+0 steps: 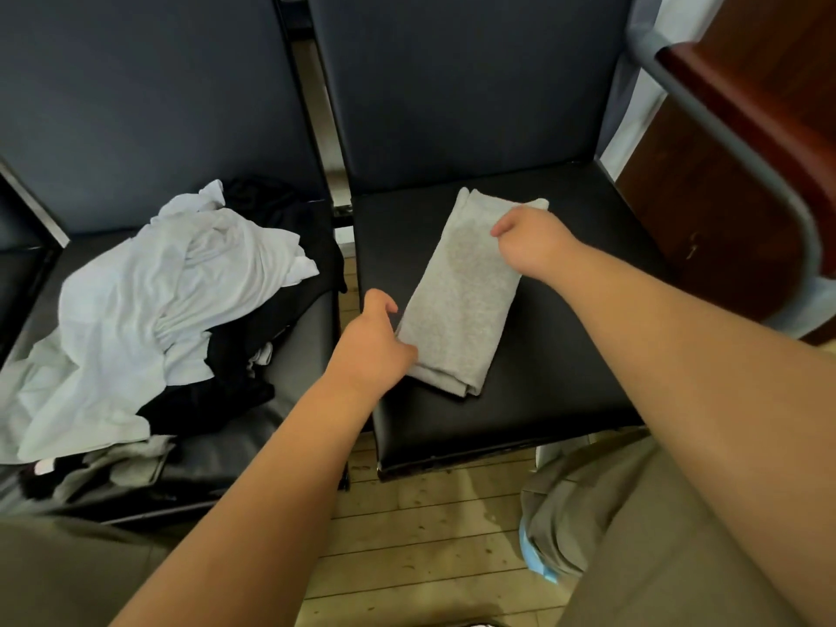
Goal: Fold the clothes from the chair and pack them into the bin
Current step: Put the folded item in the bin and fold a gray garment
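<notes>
A grey garment (461, 300), folded into a long strip, lies on the black seat of the right chair (565, 355). My left hand (373, 343) grips its near left edge with curled fingers. At the strip's far right edge my right hand (529, 242) rests with fingers curled down over the cloth. On the left chair (289, 346) lies a loose pile: a white garment (158, 305) on top of black clothes (217, 391). No bin is in sight.
A dark wooden piece of furniture with a grey metal frame (742, 142) stands at the right. The floor (429, 513) between the chairs and my legs is pale wood. A blue object (534, 558) peeks out by my right knee.
</notes>
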`<state>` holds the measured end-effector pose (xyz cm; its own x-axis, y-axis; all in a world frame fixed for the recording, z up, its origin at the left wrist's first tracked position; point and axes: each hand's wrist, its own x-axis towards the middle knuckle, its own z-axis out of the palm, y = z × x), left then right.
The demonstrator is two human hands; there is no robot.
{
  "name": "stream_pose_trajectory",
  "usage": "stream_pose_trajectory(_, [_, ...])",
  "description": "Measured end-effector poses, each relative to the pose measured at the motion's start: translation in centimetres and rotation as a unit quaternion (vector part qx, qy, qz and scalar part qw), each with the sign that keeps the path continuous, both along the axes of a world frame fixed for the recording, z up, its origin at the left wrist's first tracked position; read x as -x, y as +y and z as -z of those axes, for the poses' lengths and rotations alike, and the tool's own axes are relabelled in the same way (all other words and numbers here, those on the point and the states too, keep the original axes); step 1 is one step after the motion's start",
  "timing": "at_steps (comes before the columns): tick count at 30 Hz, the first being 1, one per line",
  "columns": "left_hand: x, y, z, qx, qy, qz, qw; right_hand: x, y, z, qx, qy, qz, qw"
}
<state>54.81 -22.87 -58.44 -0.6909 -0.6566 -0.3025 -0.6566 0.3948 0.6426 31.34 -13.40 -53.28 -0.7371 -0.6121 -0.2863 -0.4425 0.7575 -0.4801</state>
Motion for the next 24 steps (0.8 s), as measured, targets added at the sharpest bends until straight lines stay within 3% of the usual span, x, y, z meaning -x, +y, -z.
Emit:
stream_pose_trajectory(3, [-0.8, 1.8, -1.2, -0.033, 0.01, 0.034, 0.999, -2.8, 1.8, -0.7, -0.059, 0.003, -0.08, 0.995])
stream_pose_trajectory(5, [-1.3, 3.0, -2.2, -0.108, 0.044, 0.019, 0.993, -4.5, 3.2, -1.2, -0.063, -0.018, -0.117, 0.991])
stream_pose_trajectory(8, [-1.8, 4.5, -3.6, -0.297, 0.095, -0.051, 0.949, -6.7, 5.4, -2.6, -0.105, -0.051, -0.189, 0.975])
stream_pose_trajectory(12, [-2.1, 5.9, -6.4, -0.448, 0.175, -0.115, 0.869, -9.3, 8.3, -5.8, -0.163, -0.16, -0.247, 0.942])
stream_pose_trajectory(15, [-2.1, 6.7, -8.0, -0.473, 0.213, -0.119, 0.846, -11.3, 9.8, -6.0, -0.191, -0.076, -0.218, 0.954])
stream_pose_trajectory(17, [-1.8, 6.8, -8.5, -0.468, 0.232, -0.11, 0.846, -11.8, 10.1, -5.0, -0.174, 0.03, -0.177, 0.968])
stream_pose_trajectory(19, [-1.7, 6.6, -8.3, -0.399, 0.223, -0.077, 0.886, -11.5, 10.5, -4.6, -0.116, 0.084, -0.148, 0.979])
stream_pose_trajectory(22, [-2.3, 6.2, -7.6, -0.161, 0.163, -0.009, 0.973, -11.2, 11.4, -5.2, -0.012, 0.079, -0.116, 0.99])
stream_pose_trajectory(24, [-2.7, 6.1, -7.4, -0.004, 0.145, 0.022, 0.989, -11.4, 11.9, -5.6, 0.028, 0.07, -0.115, 0.99])
